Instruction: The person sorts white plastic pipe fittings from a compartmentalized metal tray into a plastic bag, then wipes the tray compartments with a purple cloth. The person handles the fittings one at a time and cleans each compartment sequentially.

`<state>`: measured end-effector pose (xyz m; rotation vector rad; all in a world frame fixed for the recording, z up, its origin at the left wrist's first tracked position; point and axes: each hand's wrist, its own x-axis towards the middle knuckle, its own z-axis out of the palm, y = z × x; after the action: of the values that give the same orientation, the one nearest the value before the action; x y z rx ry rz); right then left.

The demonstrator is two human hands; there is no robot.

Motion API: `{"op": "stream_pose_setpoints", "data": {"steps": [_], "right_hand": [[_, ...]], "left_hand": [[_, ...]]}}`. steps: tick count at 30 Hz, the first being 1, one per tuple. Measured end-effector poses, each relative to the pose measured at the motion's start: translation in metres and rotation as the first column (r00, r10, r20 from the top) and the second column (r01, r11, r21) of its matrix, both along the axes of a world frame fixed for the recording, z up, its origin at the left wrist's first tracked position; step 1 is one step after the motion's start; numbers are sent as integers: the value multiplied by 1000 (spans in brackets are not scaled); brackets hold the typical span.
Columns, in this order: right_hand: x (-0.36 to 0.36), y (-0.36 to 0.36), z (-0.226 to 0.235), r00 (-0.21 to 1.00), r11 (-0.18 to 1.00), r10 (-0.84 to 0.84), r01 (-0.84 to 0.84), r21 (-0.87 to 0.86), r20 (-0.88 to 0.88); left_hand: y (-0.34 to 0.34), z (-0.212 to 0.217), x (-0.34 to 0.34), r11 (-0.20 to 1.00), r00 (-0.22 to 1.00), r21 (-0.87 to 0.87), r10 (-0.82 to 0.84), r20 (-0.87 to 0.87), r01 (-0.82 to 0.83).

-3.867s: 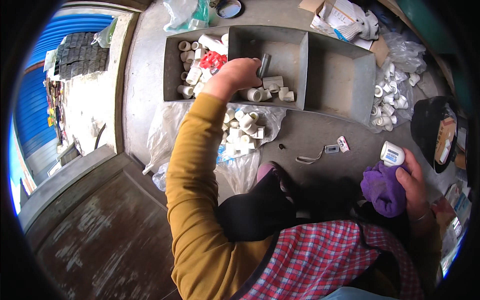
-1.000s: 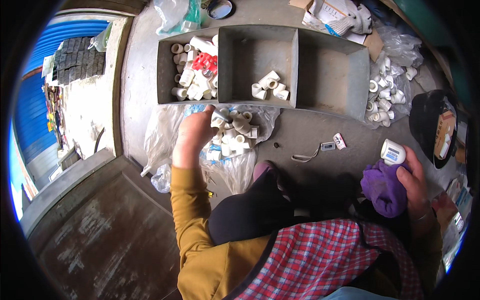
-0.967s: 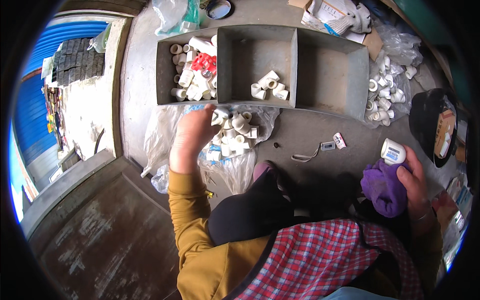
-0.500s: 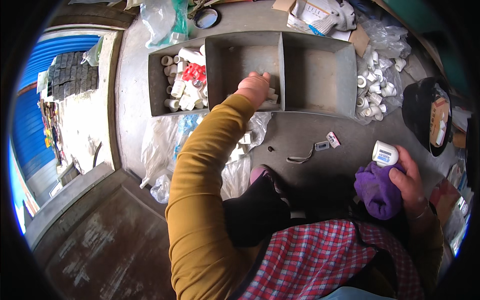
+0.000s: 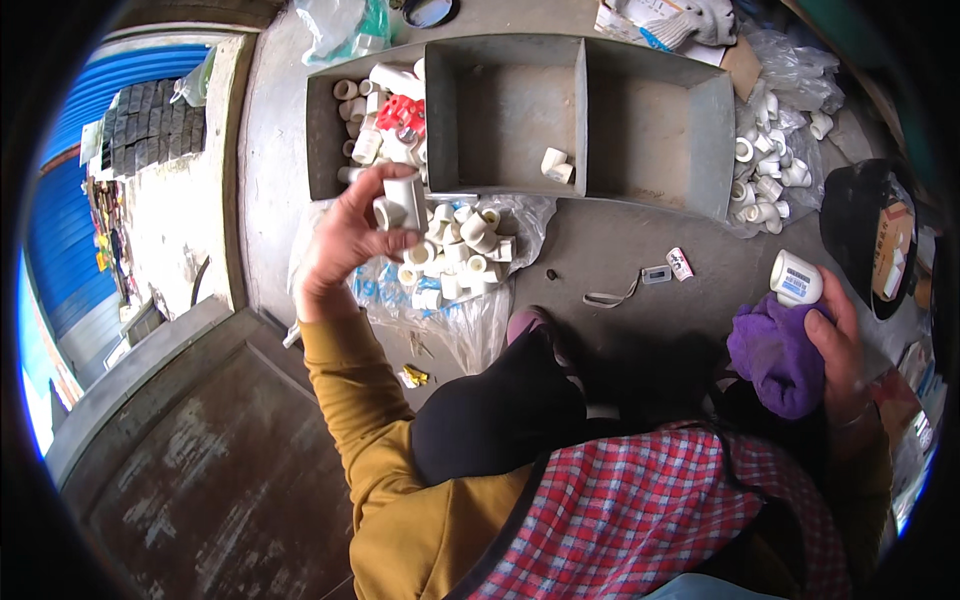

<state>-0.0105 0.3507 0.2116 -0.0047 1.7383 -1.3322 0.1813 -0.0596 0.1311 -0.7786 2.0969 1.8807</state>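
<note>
While the left hand (image 5: pixel 350 235) is raised above a clear plastic bag (image 5: pixel 470 310) heaped with white pipe fittings (image 5: pixel 455 255), a white tee-shaped fitting (image 5: pixel 400 200) is gripped between its thumb and curled fingers (image 5: pixel 385 215), just in front of a grey metal tray (image 5: pixel 590 130) divided into three compartments. The left compartment is seen crowded with white fittings and a few red pieces (image 5: pixel 405 112), the middle one is occupied by only two white fittings (image 5: pixel 555 165) near its front right corner, and the right one is shown with a bare floor. At the right of the view, a white cylindrical container (image 5: pixel 795 277) with a printed label is held upright by the fingers of the right hand (image 5: pixel 840 345), against which a bunched purple cloth (image 5: pixel 775 355) is also pressed. More white fittings (image 5: pixel 765 175) are piled on plastic beside the tray's right wall. A small key fob with a strap (image 5: pixel 640 285) is left lying on the grey floor (image 5: pixel 600 250) between the tray and the person's knees.
</note>
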Motion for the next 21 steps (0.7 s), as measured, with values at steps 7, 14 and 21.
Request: {"op": "stream_pose_setpoints", "data": {"steps": [7, 14, 21], "right_hand": [[2, -1, -9, 998, 998, 52, -52, 17, 24], [3, 0, -4, 1000, 999, 28, -28, 37, 2], [9, -3, -5, 995, 996, 90, -90, -1, 34]], "left_hand": [[-2, -65, 57, 968, 907, 67, 201, 369, -242], [21, -15, -27, 659, 953, -696, -271, 136, 286], [80, -99, -151, 137, 497, -580, -690, 526, 803]]}}
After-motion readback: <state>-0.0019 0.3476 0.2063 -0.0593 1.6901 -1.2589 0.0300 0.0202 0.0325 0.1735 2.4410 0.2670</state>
